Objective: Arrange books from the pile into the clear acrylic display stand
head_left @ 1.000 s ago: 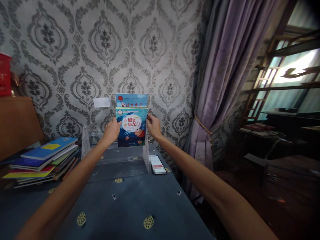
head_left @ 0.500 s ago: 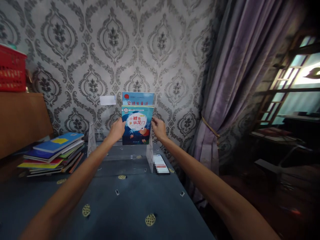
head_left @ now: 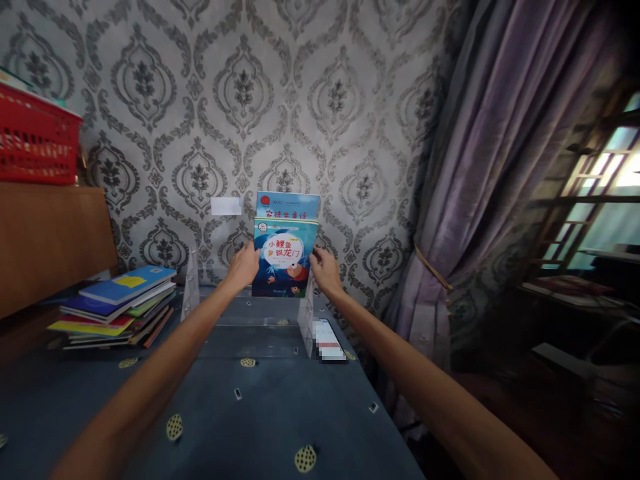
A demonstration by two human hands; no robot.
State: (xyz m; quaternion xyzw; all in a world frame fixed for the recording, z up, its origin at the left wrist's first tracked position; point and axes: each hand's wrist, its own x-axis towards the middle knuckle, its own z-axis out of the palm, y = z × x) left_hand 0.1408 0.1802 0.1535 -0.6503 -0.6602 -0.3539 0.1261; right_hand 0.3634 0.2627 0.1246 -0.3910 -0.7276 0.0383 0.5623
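A blue book with a fish on its cover [head_left: 285,273] stands upright, with a taller light-blue book [head_left: 288,204] showing behind its top edge. My left hand [head_left: 244,265] grips the fish book's left edge, fingers closed. At its right edge my right hand [head_left: 325,269] pinches it, thumb and fingers together. Whether the rear book is also held is hidden. Both books are at a clear plastic rack [head_left: 306,330], whose left side panel rises behind my left forearm.
A phone [head_left: 330,341] lies right of the rack on the dark patterned tablecloth [head_left: 270,427]. At left is a pile of books [head_left: 120,297]; beyond it, a red basket [head_left: 37,137] tops a wooden cabinet [head_left: 53,240]. A purple curtain [head_left: 470,167] hangs at right.
The view has shifted a little, so the table things and wall appear moved. Both hands still hold the fish book, which now leans slightly in the picture.
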